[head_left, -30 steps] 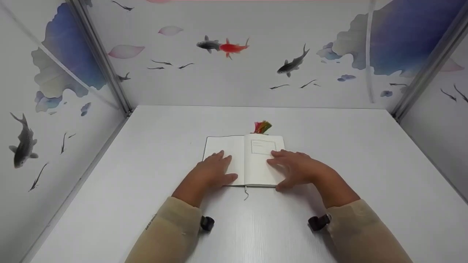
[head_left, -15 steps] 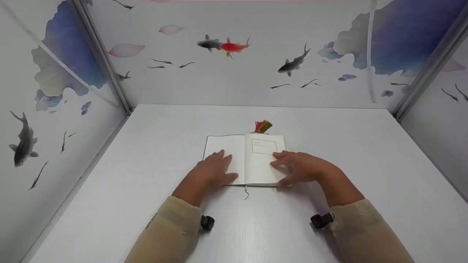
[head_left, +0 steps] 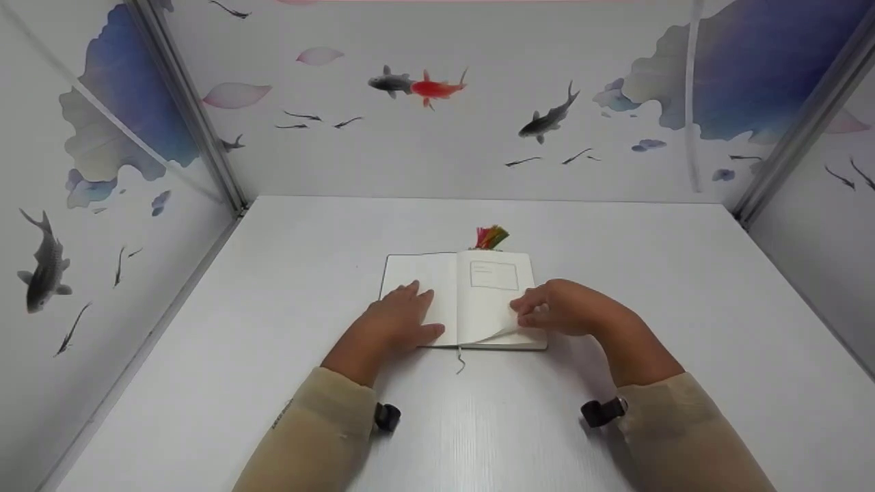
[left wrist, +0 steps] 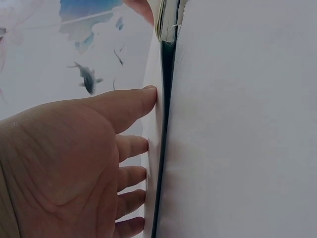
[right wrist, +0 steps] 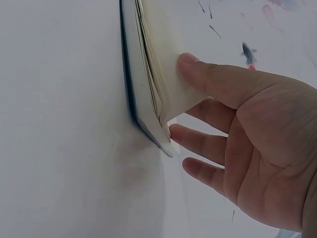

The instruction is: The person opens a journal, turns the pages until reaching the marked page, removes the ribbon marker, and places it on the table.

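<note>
An open notebook (head_left: 441, 273) with a dark cover lies on the white table, its right page (head_left: 489, 307) printed with a small rectangle. My left hand (head_left: 400, 318) rests flat on the left page, fingers spread; in the left wrist view its fingertips (left wrist: 150, 94) press against the paper. At the right page's lower outer corner, my right hand (head_left: 564, 307) pinches the leaf and lifts it off the pages below. The right wrist view shows the thumb (right wrist: 190, 62) on one face of that leaf, with fingers behind it.
A red and green tassel (head_left: 491, 237) sticks out past the notebook's top edge. A thin ribbon bookmark (head_left: 461, 362) trails from the bottom of the spine. Patterned panels with painted fish (head_left: 437, 89) wall in the table (head_left: 307, 239) at the back and sides.
My right hand has drawn slightly right, closed its thumb and fingers on the page's lower corner and raised it. My left hand has stayed put.
</note>
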`<state>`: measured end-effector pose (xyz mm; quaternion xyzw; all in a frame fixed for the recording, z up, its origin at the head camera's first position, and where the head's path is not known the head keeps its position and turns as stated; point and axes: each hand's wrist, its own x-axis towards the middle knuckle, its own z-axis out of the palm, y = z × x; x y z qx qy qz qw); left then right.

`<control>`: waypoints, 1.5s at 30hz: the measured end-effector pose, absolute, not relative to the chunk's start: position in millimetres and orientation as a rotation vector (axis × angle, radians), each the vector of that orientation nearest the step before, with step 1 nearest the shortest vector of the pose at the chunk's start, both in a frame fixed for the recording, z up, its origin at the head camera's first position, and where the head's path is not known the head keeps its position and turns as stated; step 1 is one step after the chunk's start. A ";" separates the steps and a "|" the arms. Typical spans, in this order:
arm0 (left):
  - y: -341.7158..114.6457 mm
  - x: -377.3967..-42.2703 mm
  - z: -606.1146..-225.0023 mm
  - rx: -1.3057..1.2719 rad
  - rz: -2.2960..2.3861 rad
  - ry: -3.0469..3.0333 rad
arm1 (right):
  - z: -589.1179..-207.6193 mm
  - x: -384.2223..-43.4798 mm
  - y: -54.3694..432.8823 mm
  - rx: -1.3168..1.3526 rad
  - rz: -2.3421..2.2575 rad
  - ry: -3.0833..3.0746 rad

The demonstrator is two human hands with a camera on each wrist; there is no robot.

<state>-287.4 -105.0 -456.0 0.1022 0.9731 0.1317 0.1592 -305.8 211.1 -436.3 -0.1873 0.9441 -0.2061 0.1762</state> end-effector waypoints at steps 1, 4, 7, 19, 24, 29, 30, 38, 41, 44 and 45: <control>-105.1 -286.9 -455.3 0.292 0.380 2.781 | -436.0 -305.6 210.6 -0.534 -0.579 2.677; -105.1 -286.5 -454.5 0.288 0.383 2.780 | -434.8 -305.4 210.0 -0.563 -0.577 2.701; -104.1 -286.6 -454.2 0.282 0.395 2.776 | -433.1 -304.8 209.1 -0.593 -0.612 2.731; -96.0 -287.2 -449.9 0.340 0.391 2.768 | -427.5 -302.6 195.9 -0.582 -0.768 2.914; -93.2 -284.1 -449.8 0.363 0.399 2.768 | -427.1 -298.6 188.3 -0.712 -0.792 3.039; -86.7 -280.5 -450.7 0.341 0.375 2.800 | -426.8 -294.5 181.0 -0.793 -0.837 3.149; -85.2 -279.9 -450.7 0.334 0.363 2.805 | -426.4 -293.8 179.6 -0.801 -0.841 3.166; -78.8 -276.8 -452.5 0.296 0.356 2.833 | -423.3 -289.5 171.8 -0.891 -0.893 3.243; -77.6 -277.3 -453.2 0.277 0.375 2.835 | -423.3 -288.8 170.5 -0.962 -0.936 3.264; -76.8 -277.7 -454.0 0.268 0.387 2.838 | -424.0 -288.6 169.5 -1.013 -0.966 3.274; -76.6 -277.9 -454.2 0.265 0.392 2.837 | -424.4 -288.6 169.4 -1.019 -0.972 3.274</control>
